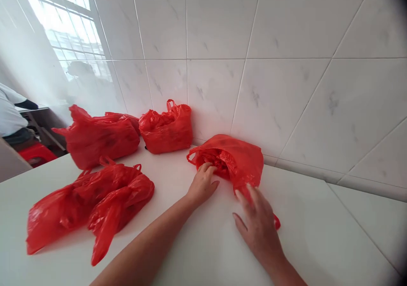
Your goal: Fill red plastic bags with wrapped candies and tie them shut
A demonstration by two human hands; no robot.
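A red plastic bag lies on the white table against the tiled wall, its mouth toward me and crumpled red plastic inside. My left hand is at the mouth of this bag, fingertips against the red plastic and thumb apart from them. In front of the bag's right side is my right hand, slightly blurred, with its fingers spread. Its fingertips overlap the bag's hanging handle; whether they touch it I cannot tell. A bit of red plastic shows beyond this hand.
Left of my hands lie bunched red bags. Two fuller red bags, one at the far left and a smaller one, stand by the wall. Past the table's left end are a person in white and a red stool.
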